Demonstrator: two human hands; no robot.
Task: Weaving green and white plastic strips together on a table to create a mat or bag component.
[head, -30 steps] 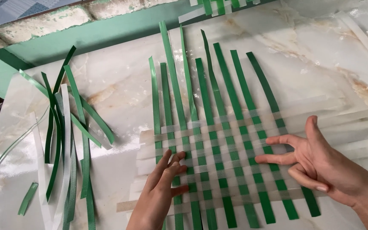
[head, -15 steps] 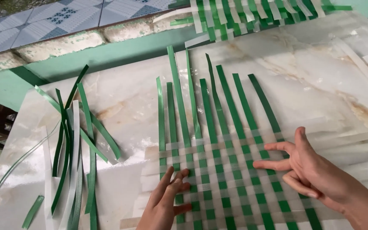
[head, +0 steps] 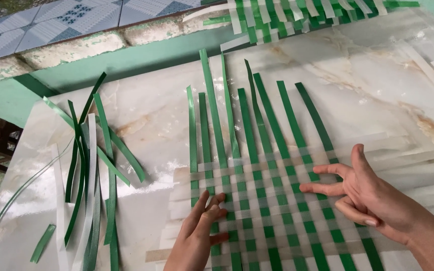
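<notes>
A flat woven mat (head: 272,200) of green upright strips crossed by pale translucent strips lies on a white marble slab (head: 367,70). My left hand (head: 199,233) presses down on the mat's lower left part, fingers together and stretched forward. My right hand (head: 365,195) rests on the mat's right side with fingers spread, fingertips touching the weave. The unwoven green strip ends (head: 237,100) fan out beyond the weave toward the far side. Neither hand grips anything.
A loose pile of green and white strips (head: 89,175) lies on the slab at the left. Another woven piece (head: 287,15) sits at the far edge. Pale strips (head: 428,65) lie at the right. A green ledge (head: 126,57) and tiled floor lie beyond.
The view has shifted, so the mat sits lower in frame. Both hands stay pressed on the weave, the left fingers sliding slightly forward.
</notes>
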